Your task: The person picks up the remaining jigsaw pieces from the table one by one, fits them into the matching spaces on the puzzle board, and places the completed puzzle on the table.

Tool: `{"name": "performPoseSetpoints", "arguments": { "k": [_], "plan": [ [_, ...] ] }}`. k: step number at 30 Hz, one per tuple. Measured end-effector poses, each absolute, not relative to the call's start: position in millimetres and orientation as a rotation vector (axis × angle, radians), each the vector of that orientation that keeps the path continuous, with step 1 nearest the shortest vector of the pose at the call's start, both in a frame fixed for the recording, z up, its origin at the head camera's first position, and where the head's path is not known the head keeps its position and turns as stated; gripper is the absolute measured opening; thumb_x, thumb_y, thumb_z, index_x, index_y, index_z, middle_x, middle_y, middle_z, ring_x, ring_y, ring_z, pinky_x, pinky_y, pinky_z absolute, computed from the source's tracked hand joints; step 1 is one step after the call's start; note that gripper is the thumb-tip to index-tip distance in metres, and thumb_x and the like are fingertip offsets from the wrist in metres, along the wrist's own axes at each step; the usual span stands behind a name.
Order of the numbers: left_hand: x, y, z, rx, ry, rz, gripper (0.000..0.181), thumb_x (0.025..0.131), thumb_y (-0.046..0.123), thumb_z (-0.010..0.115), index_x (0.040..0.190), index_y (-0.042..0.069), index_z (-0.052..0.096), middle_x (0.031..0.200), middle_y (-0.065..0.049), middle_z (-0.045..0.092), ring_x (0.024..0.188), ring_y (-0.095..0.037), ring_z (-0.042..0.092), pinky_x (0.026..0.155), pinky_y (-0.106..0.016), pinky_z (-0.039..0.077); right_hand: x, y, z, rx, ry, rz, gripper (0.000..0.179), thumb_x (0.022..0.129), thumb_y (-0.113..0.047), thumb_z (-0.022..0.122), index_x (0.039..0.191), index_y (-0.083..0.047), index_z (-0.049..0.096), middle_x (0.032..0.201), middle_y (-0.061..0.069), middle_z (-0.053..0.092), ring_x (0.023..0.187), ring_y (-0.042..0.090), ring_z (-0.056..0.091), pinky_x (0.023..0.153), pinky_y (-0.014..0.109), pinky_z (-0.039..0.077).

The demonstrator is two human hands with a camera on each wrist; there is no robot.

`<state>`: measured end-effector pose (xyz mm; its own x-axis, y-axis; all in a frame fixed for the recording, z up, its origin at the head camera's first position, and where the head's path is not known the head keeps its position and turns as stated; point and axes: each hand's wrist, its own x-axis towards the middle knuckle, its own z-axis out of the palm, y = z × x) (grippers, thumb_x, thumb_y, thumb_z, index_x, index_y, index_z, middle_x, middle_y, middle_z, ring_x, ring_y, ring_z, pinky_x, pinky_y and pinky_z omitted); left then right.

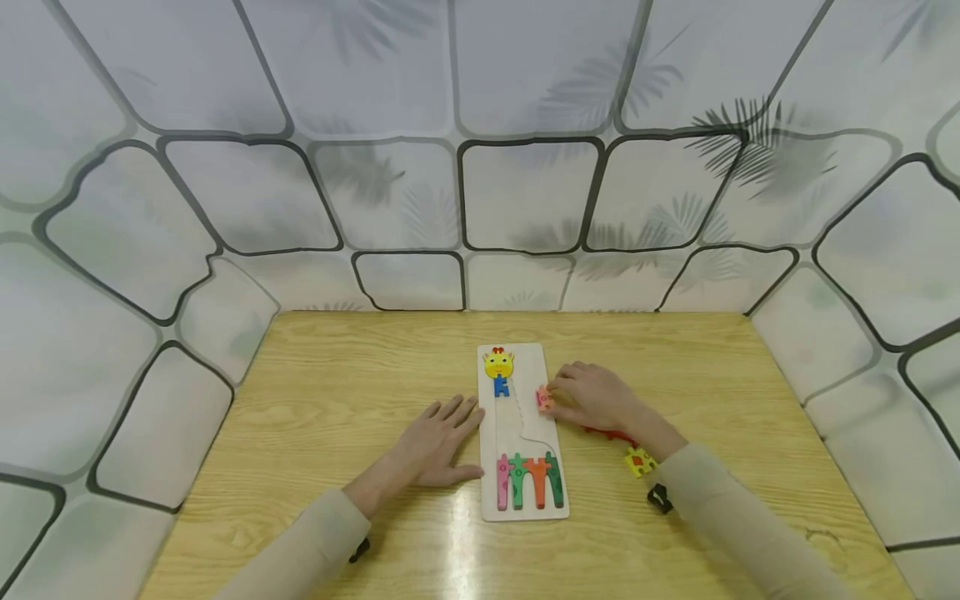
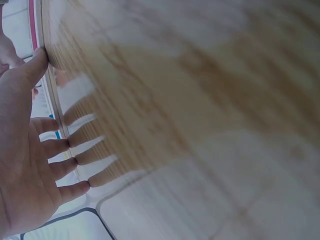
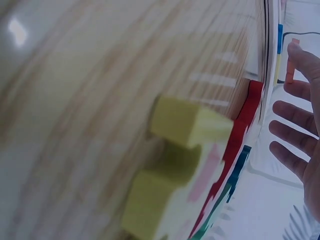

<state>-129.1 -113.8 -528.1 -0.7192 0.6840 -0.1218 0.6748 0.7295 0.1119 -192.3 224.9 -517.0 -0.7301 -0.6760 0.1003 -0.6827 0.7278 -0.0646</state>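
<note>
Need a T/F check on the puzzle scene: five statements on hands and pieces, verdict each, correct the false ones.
1. The right hand holds a small pink piece. True.
2. The left hand grips a piece. False: it holds nothing, its fingers spread at the left edge of the board.
3. The blue piece sits directly below the giraffe head. True.
4. Only two leg pieces are on the board. False: there are four, in pink, light green, orange and dark green.
5. The yellow jigsaw piece lies on the table, off the board. True.
</note>
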Motion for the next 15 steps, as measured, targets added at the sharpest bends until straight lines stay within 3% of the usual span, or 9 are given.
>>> {"name": "performPoseSetpoints", "arguments": {
  "k": [15],
  "plan": [
    [-128, -114, -528, 1.094, 2.782, 0.109, 0.095, 0.098, 0.075, 0.049, 0.166, 0.011, 0.033, 0.174, -0.015, 0.030, 0.160, -0.039, 0.034, 0.127, -0.059, 0.037, -192, 208, -521, 1.166, -2.868, 0.148, 0.045, 0.100, -0.059, 0.063, 0.121, -0.021, 0.076, 0.118, 0.001, 0.075, 0.108, 0.021, 0.070, 0.094, 0.043, 0.061]
  ]
}}
